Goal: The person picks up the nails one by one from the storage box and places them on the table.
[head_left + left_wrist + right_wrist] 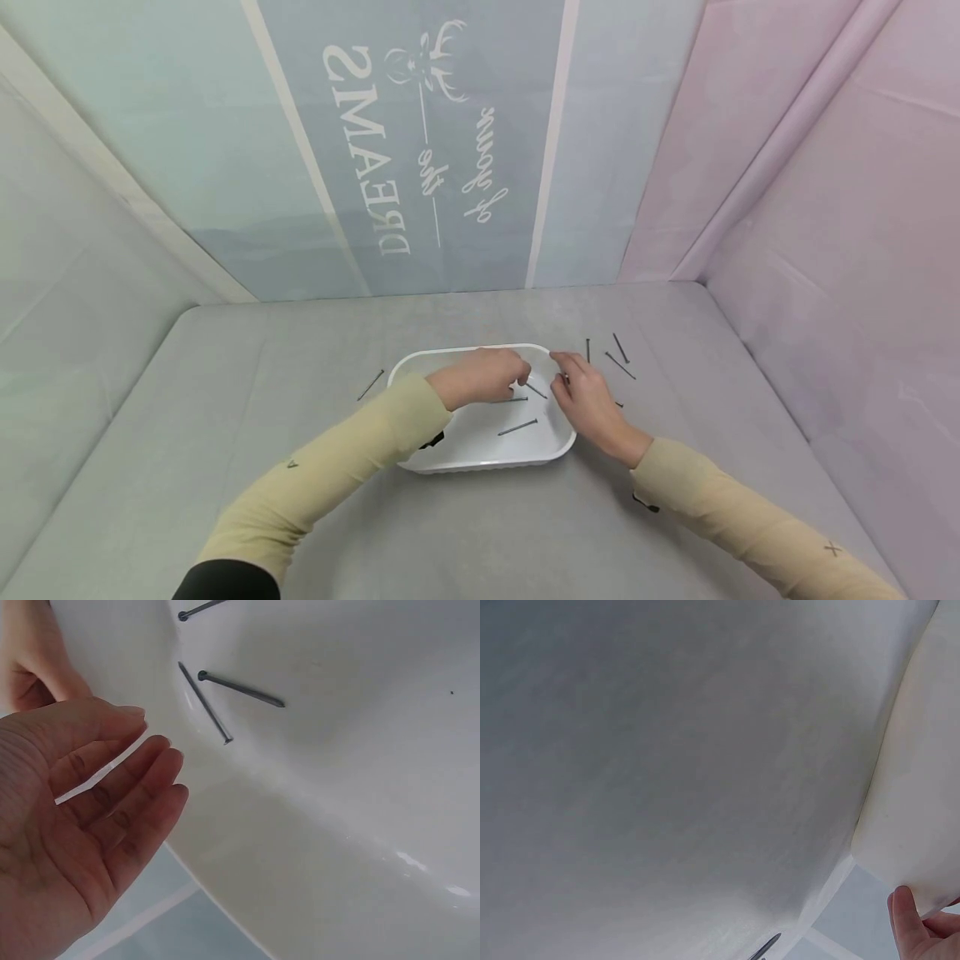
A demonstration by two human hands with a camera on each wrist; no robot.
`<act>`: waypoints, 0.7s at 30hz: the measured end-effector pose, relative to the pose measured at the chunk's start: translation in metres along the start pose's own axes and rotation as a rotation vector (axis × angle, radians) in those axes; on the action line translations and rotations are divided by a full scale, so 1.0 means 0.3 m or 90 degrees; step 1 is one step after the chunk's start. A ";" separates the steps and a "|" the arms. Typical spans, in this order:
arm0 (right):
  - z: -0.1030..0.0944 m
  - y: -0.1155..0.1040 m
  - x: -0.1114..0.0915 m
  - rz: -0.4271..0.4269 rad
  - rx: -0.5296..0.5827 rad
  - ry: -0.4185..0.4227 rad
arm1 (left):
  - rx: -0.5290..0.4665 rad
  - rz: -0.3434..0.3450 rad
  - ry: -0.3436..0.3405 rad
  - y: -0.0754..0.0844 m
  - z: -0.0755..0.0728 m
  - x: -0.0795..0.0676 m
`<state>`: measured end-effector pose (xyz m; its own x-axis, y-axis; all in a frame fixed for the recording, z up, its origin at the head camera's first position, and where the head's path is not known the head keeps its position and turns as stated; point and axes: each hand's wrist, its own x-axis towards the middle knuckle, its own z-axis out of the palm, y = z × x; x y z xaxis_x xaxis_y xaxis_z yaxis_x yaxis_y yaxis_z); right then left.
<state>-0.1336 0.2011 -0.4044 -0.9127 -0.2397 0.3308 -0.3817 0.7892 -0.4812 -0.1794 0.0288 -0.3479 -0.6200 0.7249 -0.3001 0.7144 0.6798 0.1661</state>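
Note:
A white tray (480, 461) with rounded corners stands on the grey surface. Several dark nails are about, among them one nail (517, 427) lying on the tray floor. My left hand (487, 373) is over the inside of the tray, close to another nail (536, 390). In the left wrist view its fingers (142, 840) bend loosely with nothing visible between them, and two nails, one of them this nail (241, 690), lie near the tray wall. At the right end of the tray, my right hand (596, 408) holds the rim; the right wrist view shows its fingertips (904, 896) against the wall.
Outside the tray, several nails lie on the right, such as this nail (621, 365). A single nail (371, 385) lies to the left. A printed fabric wall (450, 167) rises behind the grey surface (300, 350), with pale side walls left and right.

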 end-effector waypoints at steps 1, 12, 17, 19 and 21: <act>-0.001 0.000 0.000 0.000 0.000 0.000 | 0.003 0.004 0.001 0.001 0.003 0.002; -0.002 0.003 0.001 -0.009 0.004 0.005 | 0.034 0.020 0.004 0.003 0.036 0.027; -0.004 0.001 0.002 -0.006 0.003 0.004 | 0.039 0.007 -0.008 0.007 0.045 0.032; -0.005 0.001 0.002 -0.004 0.003 0.002 | 0.041 -0.001 -0.012 0.007 0.051 0.035; -0.005 0.000 0.002 -0.002 0.002 0.000 | 0.034 -0.005 -0.014 0.006 0.058 0.038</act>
<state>-0.1341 0.2018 -0.4030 -0.9116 -0.2427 0.3319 -0.3852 0.7865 -0.4827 -0.1796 0.0365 -0.3674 -0.6188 0.7167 -0.3217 0.7264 0.6779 0.1131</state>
